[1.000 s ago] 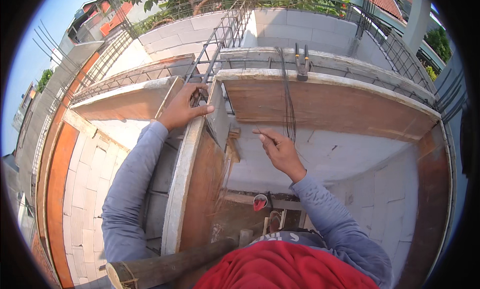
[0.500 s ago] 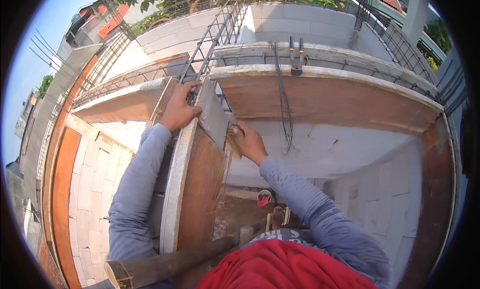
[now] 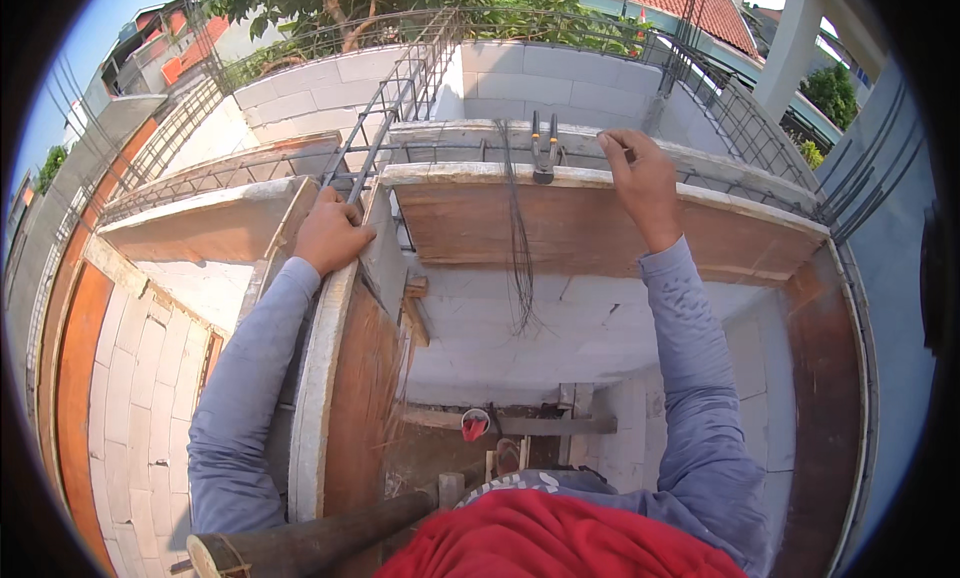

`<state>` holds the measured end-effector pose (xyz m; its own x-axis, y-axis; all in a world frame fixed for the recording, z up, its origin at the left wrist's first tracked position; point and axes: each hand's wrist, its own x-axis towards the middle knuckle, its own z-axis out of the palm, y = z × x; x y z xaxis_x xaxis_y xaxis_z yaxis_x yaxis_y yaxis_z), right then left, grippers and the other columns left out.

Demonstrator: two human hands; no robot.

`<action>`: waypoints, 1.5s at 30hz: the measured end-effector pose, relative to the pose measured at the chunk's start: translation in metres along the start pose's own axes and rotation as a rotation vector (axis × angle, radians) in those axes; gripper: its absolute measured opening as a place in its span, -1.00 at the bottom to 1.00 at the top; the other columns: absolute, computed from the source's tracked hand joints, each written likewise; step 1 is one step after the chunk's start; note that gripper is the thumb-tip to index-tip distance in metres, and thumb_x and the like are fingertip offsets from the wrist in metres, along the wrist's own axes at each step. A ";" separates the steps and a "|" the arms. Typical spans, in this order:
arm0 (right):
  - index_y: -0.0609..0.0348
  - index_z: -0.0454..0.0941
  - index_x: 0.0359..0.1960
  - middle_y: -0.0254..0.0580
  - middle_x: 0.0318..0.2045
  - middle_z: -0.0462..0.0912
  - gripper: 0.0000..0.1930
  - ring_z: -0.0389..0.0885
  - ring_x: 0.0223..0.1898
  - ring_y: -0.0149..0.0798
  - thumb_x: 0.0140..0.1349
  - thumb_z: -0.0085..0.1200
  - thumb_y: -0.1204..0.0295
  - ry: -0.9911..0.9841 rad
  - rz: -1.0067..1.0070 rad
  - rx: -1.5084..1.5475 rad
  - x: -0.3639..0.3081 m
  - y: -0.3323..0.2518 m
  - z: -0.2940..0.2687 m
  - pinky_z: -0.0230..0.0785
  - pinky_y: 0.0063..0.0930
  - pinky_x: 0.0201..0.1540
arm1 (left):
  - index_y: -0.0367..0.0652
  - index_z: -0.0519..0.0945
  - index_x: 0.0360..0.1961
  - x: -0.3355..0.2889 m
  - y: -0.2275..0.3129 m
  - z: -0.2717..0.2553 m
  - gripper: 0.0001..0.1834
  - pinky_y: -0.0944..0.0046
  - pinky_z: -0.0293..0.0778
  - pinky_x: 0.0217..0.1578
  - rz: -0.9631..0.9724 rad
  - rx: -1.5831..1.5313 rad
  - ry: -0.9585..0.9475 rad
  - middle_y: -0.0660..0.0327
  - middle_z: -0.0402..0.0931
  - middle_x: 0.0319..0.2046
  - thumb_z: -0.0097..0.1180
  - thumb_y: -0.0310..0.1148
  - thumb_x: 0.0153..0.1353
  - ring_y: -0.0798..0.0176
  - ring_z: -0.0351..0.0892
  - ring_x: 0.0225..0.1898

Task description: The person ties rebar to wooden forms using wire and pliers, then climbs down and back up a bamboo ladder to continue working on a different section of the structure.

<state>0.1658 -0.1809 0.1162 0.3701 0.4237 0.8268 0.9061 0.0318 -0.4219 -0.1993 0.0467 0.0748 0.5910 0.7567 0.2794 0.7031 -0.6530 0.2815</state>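
My left hand (image 3: pixel 330 236) is closed over the top end of a narrow pale form board (image 3: pixel 318 378), where a rebar cage (image 3: pixel 395 98) runs away from me. My right hand (image 3: pixel 640 178) is stretched out to the top rim of a wide brown plywood form panel (image 3: pixel 620 240), its bent fingertips on the rim. I cannot see whether it holds anything. A pair of pincers (image 3: pixel 545 150) hangs on that rim just left of my right hand. Further left, a bundle of thin dark tie wires (image 3: pixel 520 263) hangs down the panel.
White block walls (image 3: pixel 560 78) topped with rebar cages enclose a deep room below. A small red container (image 3: pixel 475 425) and timber offcuts lie on its floor. A round wooden pole (image 3: pixel 300 546) crosses at my lower left. There is a sheer drop on the left side.
My right hand has gone from the corner beside the narrow board up and right to the panel's top rim near the pincers. My left hand has kept its grip.
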 end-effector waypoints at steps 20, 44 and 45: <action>0.15 0.73 -0.20 0.04 -0.27 0.74 -0.63 0.71 -0.18 0.16 0.38 0.14 0.08 -0.588 -0.072 -0.153 0.012 -0.069 0.200 0.53 0.03 -0.06 | -0.22 0.79 -0.30 0.000 0.011 0.005 -0.67 -0.02 0.53 0.11 -0.104 0.061 -0.005 -0.17 0.63 -0.07 0.21 -0.19 0.04 -0.19 0.65 0.00; 0.13 0.70 -0.14 0.12 -0.23 0.76 -0.60 0.72 -0.10 0.20 0.41 0.03 0.04 -0.529 -0.004 -0.138 0.003 -0.072 0.209 0.54 0.09 0.01 | -0.21 0.76 -0.26 -0.005 0.000 0.013 -0.68 -0.04 0.52 0.10 -0.140 0.005 0.060 -0.15 0.61 -0.05 0.22 -0.18 0.11 -0.20 0.63 0.01; 0.11 0.70 -0.13 0.12 -0.24 0.76 -0.60 0.72 -0.11 0.20 0.40 0.04 0.04 -0.497 0.006 -0.156 0.003 -0.070 0.210 0.54 0.09 0.00 | -0.21 0.77 -0.24 -0.004 0.001 0.014 -0.67 -0.04 0.52 0.11 -0.133 -0.005 0.064 -0.15 0.61 -0.04 0.22 -0.18 0.12 -0.20 0.63 0.01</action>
<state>0.0603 0.0078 0.0699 0.2681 0.8032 0.5319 0.9379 -0.0914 -0.3347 -0.1955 0.0439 0.0610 0.4664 0.8329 0.2979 0.7713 -0.5478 0.3240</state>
